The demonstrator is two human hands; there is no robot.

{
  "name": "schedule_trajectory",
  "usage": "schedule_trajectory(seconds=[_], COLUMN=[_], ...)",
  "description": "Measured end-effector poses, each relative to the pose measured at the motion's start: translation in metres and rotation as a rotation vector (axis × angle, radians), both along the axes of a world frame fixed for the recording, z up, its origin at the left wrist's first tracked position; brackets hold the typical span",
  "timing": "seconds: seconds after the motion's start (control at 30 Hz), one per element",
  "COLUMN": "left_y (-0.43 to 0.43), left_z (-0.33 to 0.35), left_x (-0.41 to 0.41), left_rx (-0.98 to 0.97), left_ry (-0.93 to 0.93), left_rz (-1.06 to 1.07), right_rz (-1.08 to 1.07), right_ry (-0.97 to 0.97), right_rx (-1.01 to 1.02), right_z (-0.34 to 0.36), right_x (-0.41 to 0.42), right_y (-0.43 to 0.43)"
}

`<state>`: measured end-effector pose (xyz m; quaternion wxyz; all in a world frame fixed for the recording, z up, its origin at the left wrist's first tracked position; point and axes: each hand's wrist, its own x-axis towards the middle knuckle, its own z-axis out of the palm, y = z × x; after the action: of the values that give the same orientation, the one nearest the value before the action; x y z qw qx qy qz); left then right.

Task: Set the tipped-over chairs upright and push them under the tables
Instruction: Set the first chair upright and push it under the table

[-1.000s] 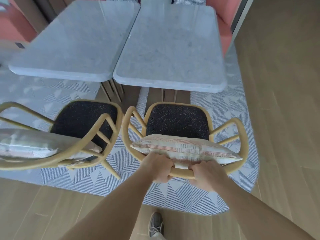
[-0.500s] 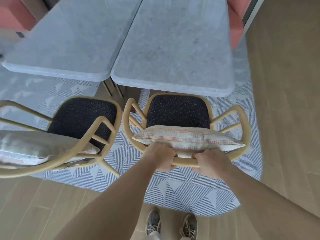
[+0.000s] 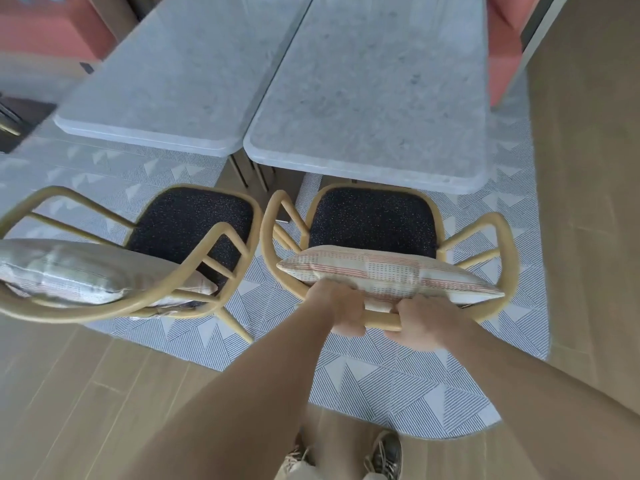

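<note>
**Both hands on the chair back**

Looking down from up high. Upright on the striped rug (image 3: 381,386): a yellow chair (image 3: 372,220) with a dark seat, front edge right at the rim of the grey right table (image 3: 374,98). Gripping its back rail (image 3: 381,320), left hand (image 3: 341,311) and right hand (image 3: 420,323), fingers curled round, close side by side. Leaning on the rail just past the hands, a striped pillow (image 3: 388,273). Just beside, on the left, a second yellow chair (image 3: 194,223), also upright, turned a bit, with another pillow (image 3: 59,271), apart from the left table (image 3: 180,74). Both tables touching side by side. Near the bottom, wooden floor (image 3: 86,410) and two shoes (image 3: 386,452). At the far right corner, a pink seat (image 3: 502,57).
</note>
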<state>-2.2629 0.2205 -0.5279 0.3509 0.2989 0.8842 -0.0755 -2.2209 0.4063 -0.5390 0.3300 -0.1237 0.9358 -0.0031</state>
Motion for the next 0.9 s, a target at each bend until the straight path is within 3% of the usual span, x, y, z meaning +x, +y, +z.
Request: schedule_trajectory(seconds=[0.27,0.47,0.9], left_y=[-0.030,-0.075,-0.102], left_z=[-0.007,-0.010,-0.011], left_x=[0.057,0.107,0.106], left_rx=[0.141,0.105,0.123], left_ry=[-0.018,-0.035,0.058], left_rz=[-0.018,-0.095,-0.170], right_rz=[-0.008,0.009,-0.004], right_ry=[-0.022,-0.001,0.062], right_rx=[0.030,0.041,0.044], right_z=[0.007,0.003,0.001], right_x=[0.062,0.121,0.126], right_y=[-0.027,-0.070,-0.097])
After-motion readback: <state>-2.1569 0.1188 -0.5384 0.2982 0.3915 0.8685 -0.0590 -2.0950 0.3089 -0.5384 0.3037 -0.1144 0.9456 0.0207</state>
